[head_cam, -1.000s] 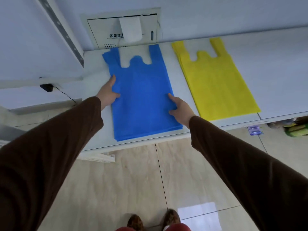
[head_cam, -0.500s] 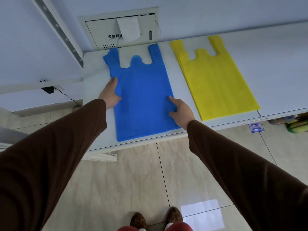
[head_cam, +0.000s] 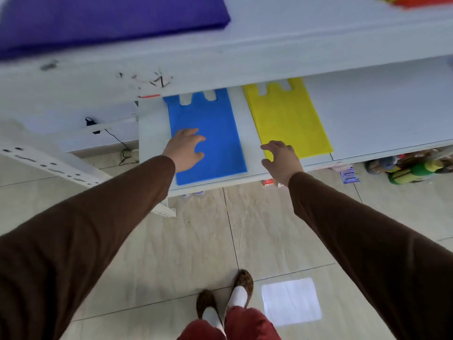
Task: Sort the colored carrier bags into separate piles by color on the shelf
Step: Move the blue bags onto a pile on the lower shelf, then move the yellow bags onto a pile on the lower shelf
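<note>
A pile of blue carrier bags (head_cam: pixel 215 133) lies flat on the lower white shelf (head_cam: pixel 380 123), handles pointing away from me. Beside it to the right lies a pile of yellow carrier bags (head_cam: pixel 289 119). My left hand (head_cam: pixel 185 149) rests over the left part of the blue pile, fingers loosely spread and holding nothing. My right hand (head_cam: pixel 282 159) hovers at the shelf's front edge over the near left corner of the yellow pile, fingers relaxed and empty. On the upper shelf a purple pile (head_cam: pixel 107 18) shows at top left, and yellow and red-orange bags (head_cam: pixel 416 0) peek in at top right.
The upper shelf's front edge (head_cam: pixel 220 67) juts out over the back of the lower shelf. A perforated white upright (head_cam: pixel 49 165) stands to the left. Coloured goods (head_cam: pixel 411 168) sit on the floor under the shelf at right. My feet (head_cam: pixel 225 298) are on the tiled floor.
My view has pulled back and up, bringing the upper shelf in. My right hand left the blue pile and moved right to the yellow pile. My left hand slid onto the blue pile.
</note>
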### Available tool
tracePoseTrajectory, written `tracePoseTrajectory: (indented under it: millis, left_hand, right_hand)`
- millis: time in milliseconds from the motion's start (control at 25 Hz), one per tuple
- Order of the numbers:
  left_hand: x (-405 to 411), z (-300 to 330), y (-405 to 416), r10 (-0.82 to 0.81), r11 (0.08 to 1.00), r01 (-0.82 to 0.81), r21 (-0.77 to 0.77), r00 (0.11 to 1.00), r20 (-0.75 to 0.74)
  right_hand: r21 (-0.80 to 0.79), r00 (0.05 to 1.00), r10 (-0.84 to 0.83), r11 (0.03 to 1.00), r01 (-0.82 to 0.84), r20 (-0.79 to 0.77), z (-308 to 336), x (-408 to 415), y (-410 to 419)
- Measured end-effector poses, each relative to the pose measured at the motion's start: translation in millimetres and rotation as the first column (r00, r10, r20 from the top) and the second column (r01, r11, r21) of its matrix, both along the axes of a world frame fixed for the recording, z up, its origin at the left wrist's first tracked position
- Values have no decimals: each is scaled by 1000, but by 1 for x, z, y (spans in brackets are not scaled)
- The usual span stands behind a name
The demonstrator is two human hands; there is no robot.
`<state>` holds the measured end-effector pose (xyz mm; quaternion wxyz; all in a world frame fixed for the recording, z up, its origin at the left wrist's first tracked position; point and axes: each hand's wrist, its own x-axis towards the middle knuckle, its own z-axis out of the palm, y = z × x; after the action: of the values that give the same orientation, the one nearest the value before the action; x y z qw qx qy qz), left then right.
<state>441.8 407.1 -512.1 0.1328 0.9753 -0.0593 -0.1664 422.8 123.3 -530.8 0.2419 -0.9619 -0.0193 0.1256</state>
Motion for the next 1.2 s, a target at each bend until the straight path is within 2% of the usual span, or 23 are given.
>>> tracePoseTrajectory:
  millis: [160,280,360,560,720,880,1040,1200]
  left_hand:
    - [-63,104,-59,-144,988,145,-44,989,17]
    - [-124,188,-102,-236,970,240,-27,966,102]
    - [-132,210,-108,-245,968,250,-22,962,122]
    - [-167,300,-149,-256,960,279,-40,923,287]
    - [-137,337,-182,-231,962,267,-51,900,369]
    - [-72,350,-225,-207,967,249,-54,892,402]
    - [5,347,-269,-116,982,164,-99,921,371]
    - [59,335,-290,-7,993,44,-111,949,314]
  right_hand:
    - [-107,976,116,989,-97,182,106,-51,-35]
    - [-163,948,148,981,-105,281,190,-108,-73]
    - [-160,942,155,981,-111,299,210,-111,-81]
    - [-177,899,144,981,-76,413,296,-148,-144]
    - [-156,859,137,986,-67,493,334,-126,-185]
    - [-130,836,126,989,-66,534,347,-63,-236]
    - [-77,867,84,996,-53,491,347,20,-286]
    - [-58,910,72,997,-53,408,339,97,-300]
